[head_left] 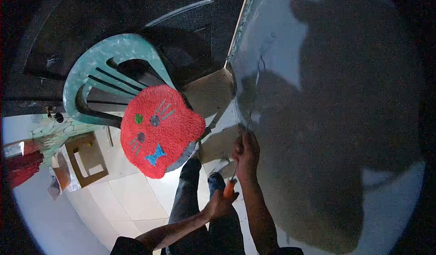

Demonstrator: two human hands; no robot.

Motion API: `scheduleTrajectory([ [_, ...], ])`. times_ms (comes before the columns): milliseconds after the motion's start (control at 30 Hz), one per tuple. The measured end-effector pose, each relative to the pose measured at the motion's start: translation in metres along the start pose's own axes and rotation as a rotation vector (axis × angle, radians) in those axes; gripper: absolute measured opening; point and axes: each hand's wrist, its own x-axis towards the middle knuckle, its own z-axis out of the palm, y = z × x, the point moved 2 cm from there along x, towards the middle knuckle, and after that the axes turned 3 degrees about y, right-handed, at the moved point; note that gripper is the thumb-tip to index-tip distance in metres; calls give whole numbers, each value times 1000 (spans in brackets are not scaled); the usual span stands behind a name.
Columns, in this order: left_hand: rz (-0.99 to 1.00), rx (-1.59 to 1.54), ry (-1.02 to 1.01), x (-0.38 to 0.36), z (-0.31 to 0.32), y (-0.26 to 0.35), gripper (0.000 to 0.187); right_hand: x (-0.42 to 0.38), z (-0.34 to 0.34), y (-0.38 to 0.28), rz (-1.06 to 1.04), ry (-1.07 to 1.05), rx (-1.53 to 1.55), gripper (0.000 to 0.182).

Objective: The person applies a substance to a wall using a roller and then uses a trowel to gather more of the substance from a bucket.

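My left hand (219,204) grips an orange-handled tool (229,188), whose thin shaft points up toward my right hand. My right hand (245,153) is curled closed against the grey wall (327,118), at the lower end of a thin dark wire (254,96) that runs up the wall surface. It seems to pinch that wire, though the fingertips are hidden. The two hands are a short distance apart, right above left. My legs in dark trousers (188,196) stand on the floor under them.
A green plastic chair (106,55) stands close to the wall with a red cat-face mat (159,130) lying on it. Pale floor tiles (127,196) spread to the left, with a small wooden stool (86,159) and red cloth (22,166) at the far left.
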Motion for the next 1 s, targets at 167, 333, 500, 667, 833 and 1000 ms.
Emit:
scheduleTrajectory([
  [167,-291,-105,122,0,-46,146,36,39,48,-33,-49,45,210,31],
  [333,-230,-2,119,-8,-56,171,28,25,67,-57,-116,-8,277,30],
  [500,-178,-270,-54,-57,-48,177,24,-23,63,-78,-90,0,291,30],
  [667,6,-279,-71,-93,-49,193,25,-75,82,-97,24,1,330,28],
  [833,-93,-409,48,-101,-48,248,36,-84,100,-126,-18,66,309,23],
  [1000,54,-294,7,-47,-70,263,48,-33,110,-145,-205,90,136,23],
])
